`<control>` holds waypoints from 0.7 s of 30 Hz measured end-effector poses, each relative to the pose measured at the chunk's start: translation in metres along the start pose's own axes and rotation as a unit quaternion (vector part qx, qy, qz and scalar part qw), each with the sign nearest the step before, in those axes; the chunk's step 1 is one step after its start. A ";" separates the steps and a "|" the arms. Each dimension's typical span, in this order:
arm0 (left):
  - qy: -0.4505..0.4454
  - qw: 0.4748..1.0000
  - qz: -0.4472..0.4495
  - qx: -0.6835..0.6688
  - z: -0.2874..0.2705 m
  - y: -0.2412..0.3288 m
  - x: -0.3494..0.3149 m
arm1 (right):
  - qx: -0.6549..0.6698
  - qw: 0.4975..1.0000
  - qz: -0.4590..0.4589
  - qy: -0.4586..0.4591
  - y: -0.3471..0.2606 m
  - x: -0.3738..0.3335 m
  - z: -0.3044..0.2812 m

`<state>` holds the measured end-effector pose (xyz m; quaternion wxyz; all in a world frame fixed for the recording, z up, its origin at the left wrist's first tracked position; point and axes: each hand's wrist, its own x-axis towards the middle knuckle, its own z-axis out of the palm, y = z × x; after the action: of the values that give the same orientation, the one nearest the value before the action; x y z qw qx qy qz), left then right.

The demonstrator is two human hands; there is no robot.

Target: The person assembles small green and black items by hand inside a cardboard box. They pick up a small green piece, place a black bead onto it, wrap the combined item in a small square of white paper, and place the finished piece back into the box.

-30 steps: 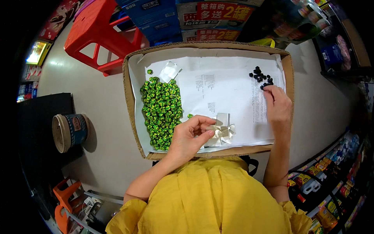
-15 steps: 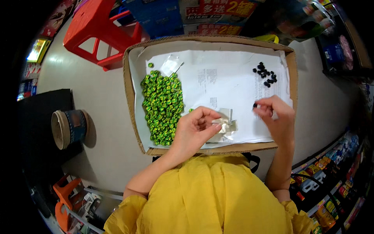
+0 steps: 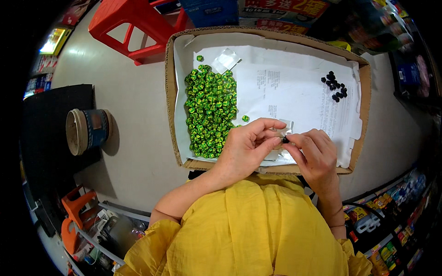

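Note:
My right hand (image 3: 317,154) pinches a small black faceted piece (image 3: 286,139) between thumb and forefinger, right at the left hand's fingertips. My left hand (image 3: 251,147) is closed, thumb and fingers drawn together; what sits between them is too small or covered to make out. Under both hands lies a crumpled silvery packet (image 3: 289,123), partly hidden. To the left is a heap of small green-and-yellow faceted beads (image 3: 212,110), and one loose green bead (image 3: 245,118) lies beside the left hand. Several more black pieces (image 3: 335,85) are scattered at the far right.
A shallow cardboard box (image 3: 171,92) lined with white printed paper (image 3: 294,60) holds everything. A flat clear packet (image 3: 226,60) lies at its far left. Around it stand a red plastic stool (image 3: 133,23), a bucket (image 3: 90,131), cartons and stocked shelves (image 3: 391,239).
My right hand has moved left and nearer with the black piece, meeting the left hand's fingertips. The view has shifted, so the box sits further right and higher.

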<state>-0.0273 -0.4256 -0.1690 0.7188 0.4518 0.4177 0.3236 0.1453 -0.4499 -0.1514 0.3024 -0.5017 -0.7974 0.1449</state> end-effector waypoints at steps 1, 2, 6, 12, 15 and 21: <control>0.001 1.000 -0.001 0.003 0.000 0.000 -0.001 | -0.006 1.000 -0.003 -0.001 0.000 0.000 0.000; 0.002 1.000 -0.002 0.006 0.001 0.000 -0.001 | -0.013 1.000 -0.005 -0.002 -0.001 -0.001 0.000; 0.009 1.000 -0.002 0.002 0.001 0.001 -0.001 | -0.028 0.999 -0.017 -0.007 -0.002 0.000 0.000; 0.005 0.993 -0.057 -0.099 -0.005 0.007 -0.005 | 0.134 0.980 0.141 -0.051 0.002 -0.014 -0.014; 0.006 0.991 -0.061 -0.120 -0.002 0.015 -0.008 | 0.478 0.824 0.305 -0.015 0.005 -0.025 -0.013; 0.020 1.000 0.003 -0.013 0.003 0.013 -0.015 | 0.507 0.773 0.381 0.017 -0.017 -0.020 0.007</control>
<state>-0.0324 -0.4341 -0.1518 0.7150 0.4371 0.4263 0.3405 0.1349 -0.4753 -0.1546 0.4462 -0.5407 -0.3470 0.6230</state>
